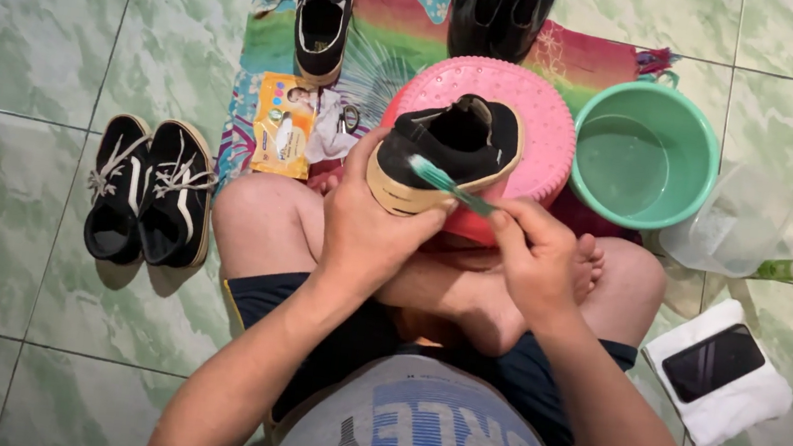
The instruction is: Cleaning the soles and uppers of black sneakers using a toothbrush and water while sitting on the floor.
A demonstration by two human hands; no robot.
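L hand [371, 225] grips black shoe [445, 153] on pink upturned basin [540, 120] | R hand [534, 255] pinches green toothbrush [451, 187], bristles at sole edge | you're prob mid-scrub; laced pair [150, 191], 3 more on cloth look unstarted | water basin [645, 155] at your R

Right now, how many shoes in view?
6. One in the left hand, shoe on the pink stool; sneaker pair on the floor left; single shoe and dark pair on the cloth. None evidently hidden.
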